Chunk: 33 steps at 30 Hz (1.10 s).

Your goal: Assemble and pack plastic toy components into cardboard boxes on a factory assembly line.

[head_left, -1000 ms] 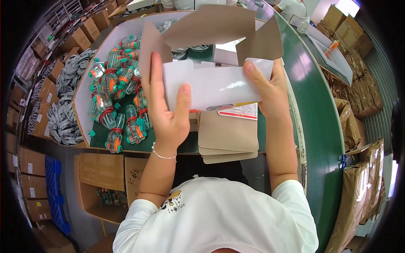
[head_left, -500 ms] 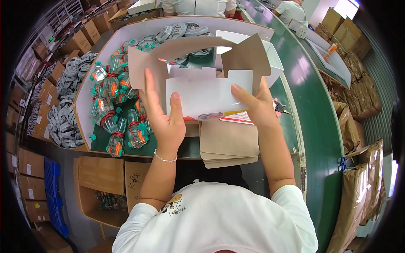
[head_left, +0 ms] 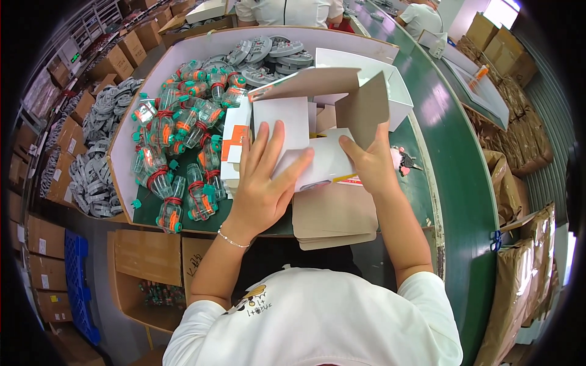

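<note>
A partly folded carton [head_left: 284, 119], white on some panels with bare grey-brown flaps standing up at its back and right, is held above the work table. My left hand [head_left: 259, 192] lies over its white left panel, fingers stretched and spread. At the right side my right hand [head_left: 373, 166] grips the carton, thumb on the white front panel and fingers behind the wall. Below it lies a stack of flat grey-brown cards [head_left: 336, 221]. White-and-orange printed card [head_left: 234, 145] shows left of the carton; whether it is a separate piece I cannot tell.
Clear bottles [head_left: 163, 129] with green caps and red cords pile up at left. Grey round parts [head_left: 259, 50] lie behind, beside a white open box [head_left: 398, 88]. A green belt [head_left: 455, 195] runs along the right. A cardboard box [head_left: 146, 259] stands below left; a person [head_left: 284, 12] is opposite.
My left hand has moved from the carton's left wall onto its white panel, fingers now flat. The carton has turned and its left side has folded inward. My right hand keeps its grip.
</note>
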Each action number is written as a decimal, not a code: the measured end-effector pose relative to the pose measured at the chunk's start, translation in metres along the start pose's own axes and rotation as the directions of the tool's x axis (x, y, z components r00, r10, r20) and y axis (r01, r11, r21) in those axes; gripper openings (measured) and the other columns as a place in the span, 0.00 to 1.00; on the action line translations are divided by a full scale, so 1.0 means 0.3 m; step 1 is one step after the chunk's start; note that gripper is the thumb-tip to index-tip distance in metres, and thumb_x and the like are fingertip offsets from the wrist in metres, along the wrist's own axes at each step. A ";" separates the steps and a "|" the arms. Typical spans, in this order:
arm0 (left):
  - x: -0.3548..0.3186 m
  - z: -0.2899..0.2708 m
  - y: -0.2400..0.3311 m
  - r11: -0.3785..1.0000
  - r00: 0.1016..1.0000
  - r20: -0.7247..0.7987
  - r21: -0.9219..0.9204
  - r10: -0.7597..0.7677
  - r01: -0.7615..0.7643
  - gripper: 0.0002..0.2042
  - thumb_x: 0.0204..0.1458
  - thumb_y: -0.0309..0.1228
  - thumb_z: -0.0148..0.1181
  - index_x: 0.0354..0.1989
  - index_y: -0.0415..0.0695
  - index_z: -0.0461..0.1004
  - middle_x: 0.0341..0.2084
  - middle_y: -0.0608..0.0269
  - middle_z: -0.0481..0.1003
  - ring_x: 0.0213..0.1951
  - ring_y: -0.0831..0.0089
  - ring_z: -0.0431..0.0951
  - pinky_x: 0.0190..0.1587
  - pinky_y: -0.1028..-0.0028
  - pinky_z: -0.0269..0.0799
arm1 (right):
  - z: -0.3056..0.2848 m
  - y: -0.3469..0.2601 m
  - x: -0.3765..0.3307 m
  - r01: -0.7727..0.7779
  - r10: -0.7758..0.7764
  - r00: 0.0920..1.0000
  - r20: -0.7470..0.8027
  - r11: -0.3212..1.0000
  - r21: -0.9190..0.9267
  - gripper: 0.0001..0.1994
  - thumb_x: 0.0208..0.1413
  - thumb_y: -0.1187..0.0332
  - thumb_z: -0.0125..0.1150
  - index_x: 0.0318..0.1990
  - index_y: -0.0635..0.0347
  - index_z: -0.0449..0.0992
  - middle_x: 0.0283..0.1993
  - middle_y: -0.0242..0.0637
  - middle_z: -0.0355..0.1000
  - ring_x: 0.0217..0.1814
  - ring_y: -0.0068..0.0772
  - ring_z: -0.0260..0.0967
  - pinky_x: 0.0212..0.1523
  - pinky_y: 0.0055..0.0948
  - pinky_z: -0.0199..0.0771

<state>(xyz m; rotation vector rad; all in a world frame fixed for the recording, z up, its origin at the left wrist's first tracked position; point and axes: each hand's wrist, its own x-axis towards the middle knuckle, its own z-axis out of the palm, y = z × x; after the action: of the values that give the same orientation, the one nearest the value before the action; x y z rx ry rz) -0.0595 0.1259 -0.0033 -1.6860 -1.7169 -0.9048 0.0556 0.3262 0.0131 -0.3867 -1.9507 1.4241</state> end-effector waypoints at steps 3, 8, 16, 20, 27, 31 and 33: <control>0.040 -0.040 0.048 0.971 0.962 0.131 0.038 -0.239 0.237 0.25 0.59 0.27 0.53 0.67 0.43 0.62 0.69 0.40 0.53 0.71 0.42 0.49 0.70 0.52 0.45 | 0.027 -0.017 -0.019 0.298 -0.302 0.951 -0.061 0.952 -0.074 0.39 0.54 0.80 0.56 0.73 0.55 0.47 0.74 0.45 0.43 0.77 0.44 0.41 0.72 0.38 0.45; 0.061 -0.067 -0.023 0.929 0.927 0.168 -0.106 -0.334 0.354 0.27 0.60 0.27 0.53 0.69 0.43 0.59 0.70 0.42 0.53 0.72 0.48 0.50 0.69 0.52 0.46 | -0.004 0.006 0.012 0.384 -0.345 0.919 0.190 0.893 -0.234 0.34 0.57 0.77 0.56 0.71 0.61 0.52 0.73 0.44 0.48 0.75 0.38 0.44 0.72 0.36 0.48; 0.103 -0.087 -0.195 0.664 0.828 0.348 -0.495 -0.440 0.561 0.28 0.60 0.34 0.56 0.67 0.39 0.56 0.68 0.47 0.57 0.68 0.58 0.59 0.65 0.63 0.56 | -0.079 0.018 0.172 0.023 -0.028 0.948 0.317 1.000 0.020 0.33 0.60 0.69 0.56 0.73 0.52 0.52 0.75 0.46 0.45 0.74 0.37 0.50 0.69 0.33 0.53; 0.098 -0.024 -0.218 0.846 0.885 -0.021 -0.305 -0.464 0.437 0.28 0.57 0.32 0.59 0.65 0.39 0.58 0.62 0.50 0.64 0.63 0.59 0.64 0.62 0.65 0.61 | -0.035 0.017 0.201 -0.137 0.017 0.944 0.331 0.930 0.342 0.37 0.59 0.69 0.56 0.74 0.49 0.48 0.73 0.45 0.48 0.70 0.36 0.55 0.65 0.31 0.60; 0.159 -0.021 -0.155 0.058 0.603 0.294 -0.867 -0.742 0.494 0.37 0.53 0.29 0.64 0.69 0.41 0.49 0.63 0.51 0.61 0.61 0.66 0.63 0.62 0.67 0.61 | 0.038 -0.097 0.147 -0.306 0.186 0.939 0.291 0.838 0.452 0.45 0.54 0.70 0.61 0.75 0.50 0.39 0.72 0.45 0.50 0.65 0.38 0.61 0.60 0.36 0.69; 0.207 -0.074 -0.125 0.243 0.715 0.122 -0.890 -0.688 0.385 0.35 0.54 0.25 0.63 0.69 0.41 0.52 0.61 0.55 0.62 0.62 0.67 0.63 0.63 0.68 0.61 | 0.062 -0.111 0.132 -0.164 0.065 0.974 0.215 0.860 0.483 0.46 0.54 0.70 0.62 0.75 0.50 0.38 0.72 0.45 0.49 0.64 0.38 0.62 0.58 0.35 0.71; 0.156 -0.003 -0.156 0.289 0.711 0.121 -0.857 -0.692 0.427 0.36 0.52 0.24 0.63 0.69 0.41 0.51 0.61 0.54 0.62 0.62 0.66 0.63 0.63 0.68 0.61 | 0.068 -0.057 0.124 -0.204 0.125 0.970 0.207 0.882 0.424 0.45 0.54 0.70 0.61 0.75 0.50 0.38 0.72 0.44 0.50 0.64 0.37 0.63 0.58 0.34 0.70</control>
<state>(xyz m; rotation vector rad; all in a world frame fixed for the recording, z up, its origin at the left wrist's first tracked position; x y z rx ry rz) -0.1084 0.1549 0.0304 -1.2160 -1.7879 -2.5759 0.0176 0.3277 0.0386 -0.2238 -1.6796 2.0166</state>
